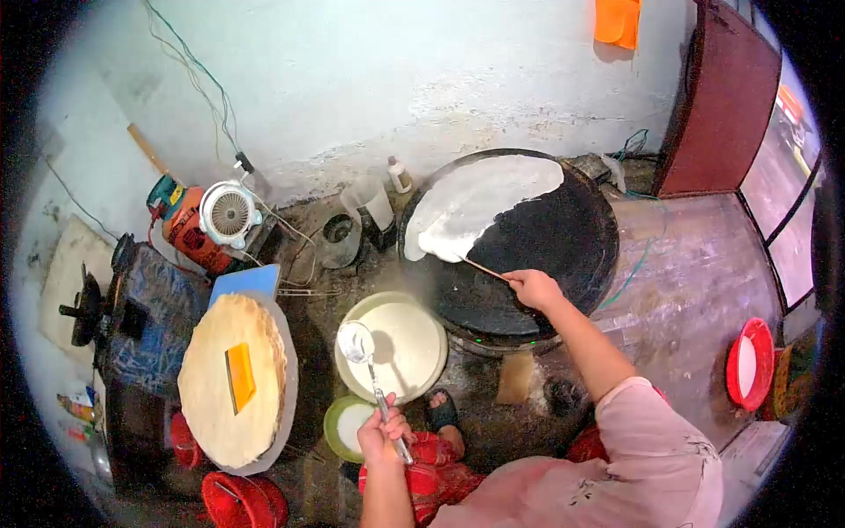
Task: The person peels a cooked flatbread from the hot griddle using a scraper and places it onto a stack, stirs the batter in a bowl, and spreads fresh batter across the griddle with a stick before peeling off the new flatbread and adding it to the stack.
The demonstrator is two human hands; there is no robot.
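Note:
My right hand [534, 289] is closed around the thin handle of a wooden batter spreader [482, 268]. The spreader's far end lies in white batter [484, 198], which covers the left and upper part of a large round black griddle [550, 242]. My left hand [385, 433] grips a metal ladle [356, 341] by its handle. The ladle's bowl, coated in white, hangs over a wide basin [436, 374] of pale batter. Below it stands a smaller green bowl [331, 429] with white contents, partly behind my left hand.
At left, a stack of thin round flatbreads [211, 396] carries a yellow scraper [239, 378]. Behind it are a blue board [246, 286], a blower [231, 214] and an orange machine [189, 233]. A clear jug [370, 204] stands left of the griddle. Red basins [753, 361] are at right and lower left.

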